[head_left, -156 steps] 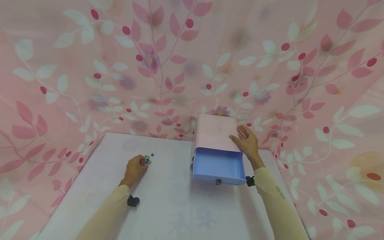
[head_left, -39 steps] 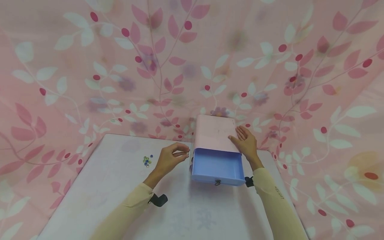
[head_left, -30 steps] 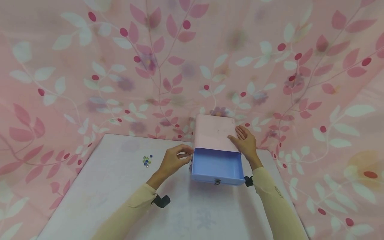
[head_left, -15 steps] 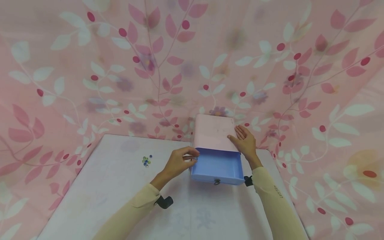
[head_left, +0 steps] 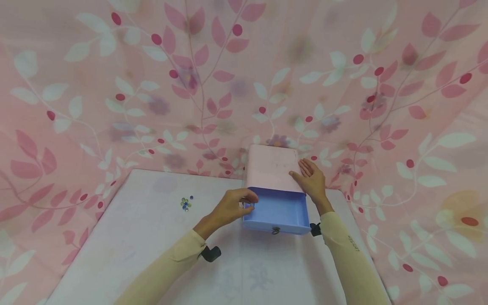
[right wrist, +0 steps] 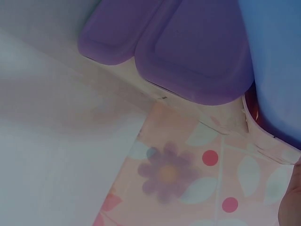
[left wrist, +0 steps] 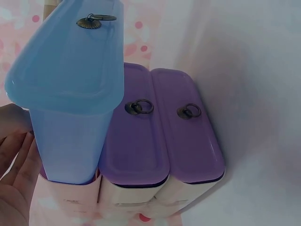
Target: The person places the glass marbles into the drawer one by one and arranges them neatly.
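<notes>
My left hand (head_left: 232, 205) reaches over the left side of the pulled-out blue drawer (head_left: 280, 209), thumb and fingertips pinching a small glass marble that is mostly hidden. In the left wrist view the same hand (left wrist: 19, 165) shows beside the blue drawer's wall. My right hand (head_left: 313, 180) rests against the right side of the pink drawer cabinet (head_left: 274, 167), fingers straight and thumb on its top edge. Only a sliver of the right hand (right wrist: 290, 202) appears in the right wrist view. The visible drawer floor is bare.
Several blue, green and clear glass marbles (head_left: 185, 204) lie grouped on the white table (head_left: 152, 237), left of the cabinet. Below the blue drawer sit two closed purple drawers (left wrist: 134, 146) with ring pulls. A floral pink cloth (head_left: 206, 84) hangs behind.
My left hand has left the marble group, travelled right and come over the drawer's left edge. My right hand and the cabinet have stayed in place.
</notes>
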Motion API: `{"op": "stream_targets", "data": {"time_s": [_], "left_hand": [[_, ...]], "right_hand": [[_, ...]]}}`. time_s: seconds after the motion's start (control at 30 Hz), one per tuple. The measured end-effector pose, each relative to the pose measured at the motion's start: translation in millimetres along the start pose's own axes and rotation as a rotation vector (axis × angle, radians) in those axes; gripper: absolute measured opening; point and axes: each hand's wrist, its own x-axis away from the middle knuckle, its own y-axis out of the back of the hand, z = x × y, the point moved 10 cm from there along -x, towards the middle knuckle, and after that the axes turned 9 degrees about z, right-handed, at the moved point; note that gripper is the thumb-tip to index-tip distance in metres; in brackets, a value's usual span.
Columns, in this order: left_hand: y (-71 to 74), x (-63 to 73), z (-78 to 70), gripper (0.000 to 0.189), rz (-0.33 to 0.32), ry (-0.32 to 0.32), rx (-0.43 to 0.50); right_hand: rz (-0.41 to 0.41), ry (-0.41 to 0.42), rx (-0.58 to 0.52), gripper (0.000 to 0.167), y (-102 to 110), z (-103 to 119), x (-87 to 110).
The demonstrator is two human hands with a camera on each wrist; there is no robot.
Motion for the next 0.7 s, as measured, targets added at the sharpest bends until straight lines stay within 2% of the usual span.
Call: {"op": "stream_targets", "data": {"time_s": [0.23,0.47,0.7], "left_hand": [[-9.6,-4.2,-7.2,0.027,0.100,-0.036,-0.112],[-25.8,-7.8,-12.2,0.027,0.245,-0.070,-0.138],[-34.4,-12.6,-11.2,0.027,0.327,-0.076,-0.170]], "right_hand": [[0.016,-0.013,-0.024,0.081,-3,19,7.5],[-0.005,-0.007,-0.027,0.085,0,-2,-0.7],[-0.021,-0.001,-0.017,0.084,1,-4,-1.3]]}}
